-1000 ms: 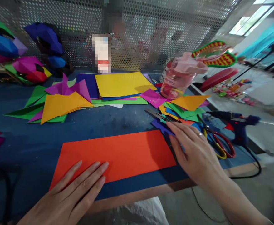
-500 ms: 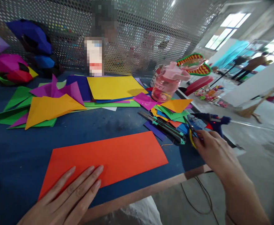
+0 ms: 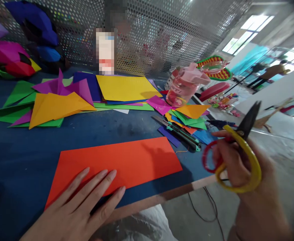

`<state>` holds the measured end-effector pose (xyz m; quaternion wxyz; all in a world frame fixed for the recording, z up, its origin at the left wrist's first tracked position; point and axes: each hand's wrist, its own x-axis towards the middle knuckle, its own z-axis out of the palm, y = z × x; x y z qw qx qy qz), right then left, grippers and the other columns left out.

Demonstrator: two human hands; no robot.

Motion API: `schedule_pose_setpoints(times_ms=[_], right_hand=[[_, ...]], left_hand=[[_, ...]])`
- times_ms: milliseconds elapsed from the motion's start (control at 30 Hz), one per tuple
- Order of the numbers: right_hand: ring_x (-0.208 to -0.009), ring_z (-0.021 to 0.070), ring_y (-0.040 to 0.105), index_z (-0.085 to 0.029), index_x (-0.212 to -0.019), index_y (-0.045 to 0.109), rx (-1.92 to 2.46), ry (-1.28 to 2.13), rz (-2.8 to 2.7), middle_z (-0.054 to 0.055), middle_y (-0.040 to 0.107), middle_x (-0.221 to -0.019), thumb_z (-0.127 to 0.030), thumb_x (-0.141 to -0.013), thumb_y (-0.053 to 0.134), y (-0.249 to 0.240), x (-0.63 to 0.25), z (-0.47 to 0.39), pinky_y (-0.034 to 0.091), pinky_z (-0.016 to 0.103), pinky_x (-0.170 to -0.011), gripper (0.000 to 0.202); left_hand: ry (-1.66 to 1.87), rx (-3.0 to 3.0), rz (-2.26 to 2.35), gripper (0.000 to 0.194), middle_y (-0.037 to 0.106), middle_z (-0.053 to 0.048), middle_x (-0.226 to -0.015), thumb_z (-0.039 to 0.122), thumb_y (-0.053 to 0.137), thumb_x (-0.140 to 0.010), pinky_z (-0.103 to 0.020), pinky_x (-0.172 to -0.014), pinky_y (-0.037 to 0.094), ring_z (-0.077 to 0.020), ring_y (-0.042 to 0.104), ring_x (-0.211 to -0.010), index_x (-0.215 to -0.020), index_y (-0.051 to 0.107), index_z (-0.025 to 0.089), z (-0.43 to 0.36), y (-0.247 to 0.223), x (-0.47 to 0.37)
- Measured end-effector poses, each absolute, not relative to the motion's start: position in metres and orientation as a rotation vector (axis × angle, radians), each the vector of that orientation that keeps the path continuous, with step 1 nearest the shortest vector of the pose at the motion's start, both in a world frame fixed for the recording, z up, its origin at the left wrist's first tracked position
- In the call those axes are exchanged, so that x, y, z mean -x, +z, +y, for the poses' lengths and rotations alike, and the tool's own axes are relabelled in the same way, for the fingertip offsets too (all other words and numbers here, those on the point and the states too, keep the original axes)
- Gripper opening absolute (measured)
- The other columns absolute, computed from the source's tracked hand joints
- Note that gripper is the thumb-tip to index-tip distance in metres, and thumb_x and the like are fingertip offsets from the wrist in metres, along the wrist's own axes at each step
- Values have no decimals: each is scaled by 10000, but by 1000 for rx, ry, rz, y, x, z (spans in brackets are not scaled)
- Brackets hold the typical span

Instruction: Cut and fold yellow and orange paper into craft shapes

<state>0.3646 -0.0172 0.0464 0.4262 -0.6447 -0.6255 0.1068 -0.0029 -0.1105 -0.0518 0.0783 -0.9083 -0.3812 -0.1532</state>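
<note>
A sheet of orange-red paper [image 3: 134,157] lies flat near the front edge of the blue table. My left hand [image 3: 86,197] rests on its lower left part, fingers stretched out and spread. Off the table's right side, my right hand [image 3: 239,164] is raised and closed on a pair of scissors [image 3: 254,167]. They have one yellow and one red handle loop, and their dark blades point up and away, closed together. A utility knife [image 3: 178,134] with a black and teal body lies just beyond the paper's right end.
Folded orange paper [image 3: 59,107] and a yellow sheet [image 3: 127,87] top piles at the back. A pink bottle [image 3: 184,85] stands by paper scraps [image 3: 193,122]. Behind them rises a perforated metal panel [image 3: 147,43]. Faceted paper shapes [image 3: 11,58] sit far left; a cable [image 3: 207,214] trails on the floor.
My right hand has lifted the scissors from beside the glue gun and turned them blades up. My left hand stays on the paper, its little finger now spread wider.
</note>
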Motion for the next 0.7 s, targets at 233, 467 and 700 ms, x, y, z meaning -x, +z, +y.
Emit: schedule_pose_setpoints(times_ms=[233,467,700], right_hand=[[-508,109,584,-264,-1174,508,1147,1360,-1709,-58,588,-666,-379,-1073,476,13,-246,-49,470,213,-479,156],[-514,98,553,-242,-1161,493,1118,1480,-1794,-53,547,-669,-359,-1075,451,23,-224,-43,451,195,-472,151],[-545,97,549,-248,-1161,489,1042,1540,-1814,-59,537,-694,-212,-1012,524,19,-231,-42,473,213,-524,157]], left_hand=[[-643,2726,-1229,643,593,-79,-1485,756,499,-937,-460,-1291,42,-247,254,-1549,-1391,618,317,-112,-54,-7],[-616,2740,-1226,668,623,-102,-1446,724,615,-889,-472,-1296,-11,-235,73,-1604,-1406,604,301,-114,-60,-5],[-639,2762,-1279,545,631,-73,-1443,685,590,-920,-521,-1301,17,-260,117,-1601,-1357,643,363,-122,-77,-2]])
